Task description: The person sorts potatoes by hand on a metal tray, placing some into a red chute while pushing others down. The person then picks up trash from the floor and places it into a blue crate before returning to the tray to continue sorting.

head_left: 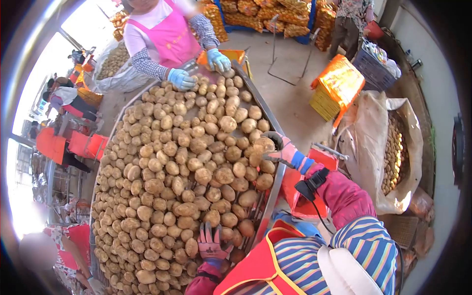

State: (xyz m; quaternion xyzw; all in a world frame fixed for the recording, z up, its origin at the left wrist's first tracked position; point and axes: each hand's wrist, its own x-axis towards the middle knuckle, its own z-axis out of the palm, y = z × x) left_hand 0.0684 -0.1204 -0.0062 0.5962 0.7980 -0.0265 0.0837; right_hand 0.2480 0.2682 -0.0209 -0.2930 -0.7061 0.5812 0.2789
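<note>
Right grip: pinching a potato near the metal rim, thumb and fingers curled around it.
Left grip: your fingers are spread over the potato pile.
Potato handling: seemingly one at a time; your next move calls for a secure pinch, clear of the rim.

Desk: carries a dense load of loose potatoes, brown, rounded to oval, soil-marked. Reference point: the metal rail along one long side. Potatoes close to the rail appear larger and more loosely spaced, with dark slatted surface showing between some. Well apart from the rail, toward the opposite edge, they are packed tightly. Sizes are mixed.
</note>
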